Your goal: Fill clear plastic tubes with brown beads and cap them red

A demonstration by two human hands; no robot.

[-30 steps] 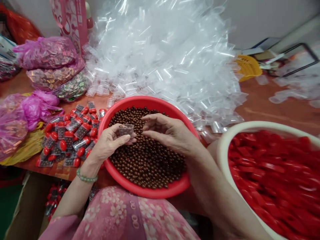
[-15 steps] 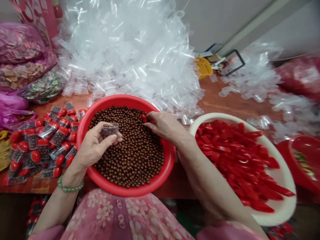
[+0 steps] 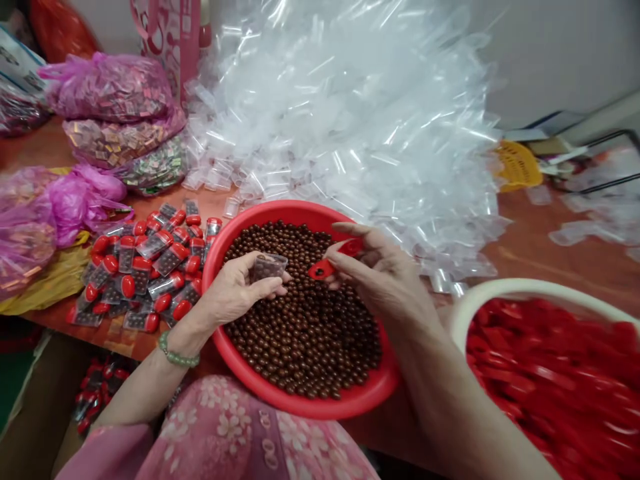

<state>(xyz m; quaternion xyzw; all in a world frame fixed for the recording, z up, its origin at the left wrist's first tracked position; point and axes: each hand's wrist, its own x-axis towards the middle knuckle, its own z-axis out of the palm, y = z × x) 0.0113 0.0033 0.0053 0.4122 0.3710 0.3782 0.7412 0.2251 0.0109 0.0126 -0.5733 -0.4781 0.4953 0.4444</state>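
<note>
My left hand (image 3: pixel 245 283) grips a small clear plastic container (image 3: pixel 270 267) with dark balls inside, held over the red basin (image 3: pixel 307 208). Brown, glossy balls (image 3: pixel 300 333) fill much of that basin. Just to the right, my right hand (image 3: pixel 373 263) pinches a red plastic cap (image 3: pixel 323 269) between thumb and fingers; an opening in the cap faces the container. Cap and container are apart. Left of the basin lies a heap of filled containers with red caps (image 3: pixel 150 263).
Empty clear containers (image 3: pixel 340 113) are piled high behind the basin. A cream tub (image 3: pixel 520 288) of red caps (image 3: pixel 545 380) stands at the right. Pink bags of small packets (image 3: pixel 120 87) sit at the back left, and a yellow basket (image 3: pixel 517 167) at the back right.
The view has turned left. My right hand has lifted the red cap from the balls and brought it nearer the container. My left hand still holds the container.
</note>
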